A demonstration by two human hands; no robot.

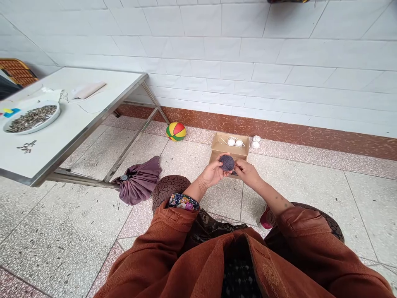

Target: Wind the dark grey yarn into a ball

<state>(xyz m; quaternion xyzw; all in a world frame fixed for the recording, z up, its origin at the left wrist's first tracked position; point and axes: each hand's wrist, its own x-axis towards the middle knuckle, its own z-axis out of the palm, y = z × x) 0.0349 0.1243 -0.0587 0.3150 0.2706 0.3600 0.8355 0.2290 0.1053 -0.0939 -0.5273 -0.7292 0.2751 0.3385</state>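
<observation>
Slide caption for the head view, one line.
Left hand holds a dark yarn ball, right hand at its side, near an open cardboard box.

Beyond the yarn ball (227, 162) sits a box (221, 145) (balls (231, 141) inside, two more balls (255, 145) just right); a table (68, 124) stands left.

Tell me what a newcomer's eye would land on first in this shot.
Probably the red, yellow and green ball near the foot of the wall, by the table at left. Next, the dark yarn ball at the centre, held in the left hand with the right hand close beside it. Just beyond, white balls sit inside and beside a cardboard box.
</observation>
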